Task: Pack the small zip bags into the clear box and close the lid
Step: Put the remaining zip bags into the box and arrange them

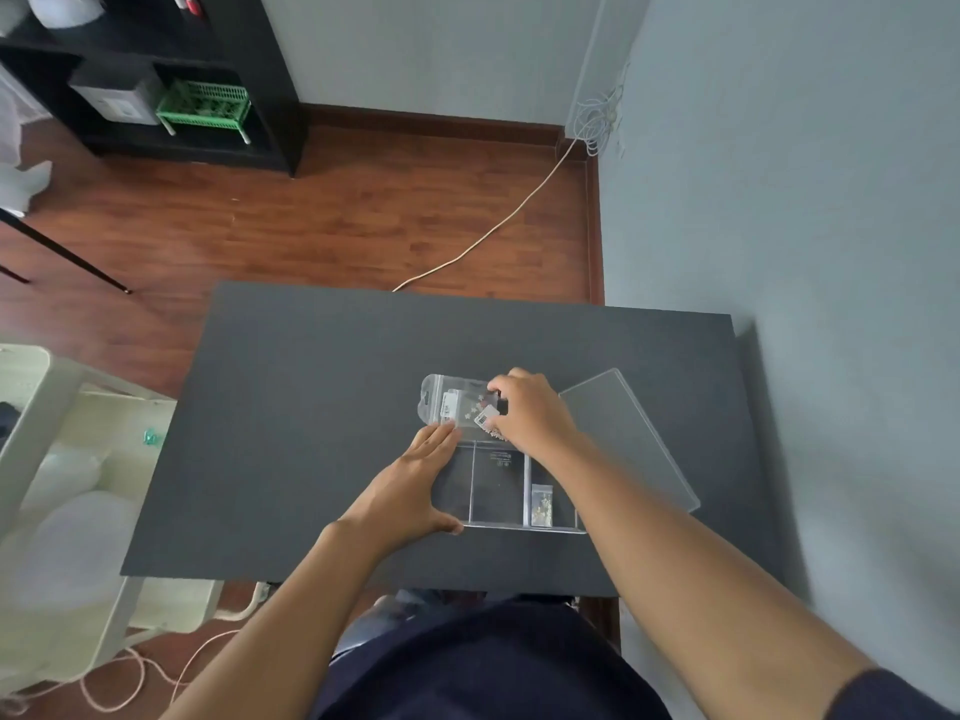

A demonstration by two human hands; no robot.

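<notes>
A clear box with dividers sits on the dark table. One small zip bag with pale bits lies in its right compartment. Just beyond the box lies a larger clear pouch with several small zip bags on it. My right hand reaches over the box and pinches one of those small bags, the one with a barcode label. My left hand rests flat against the box's left side, fingers together, thumb at the front corner. The clear lid lies flat to the right of the box.
A grey wall stands close on the right. A pale cart with white bags is left of the table. A cord runs across the wooden floor beyond the table's far edge. A black shelf stands at the far left.
</notes>
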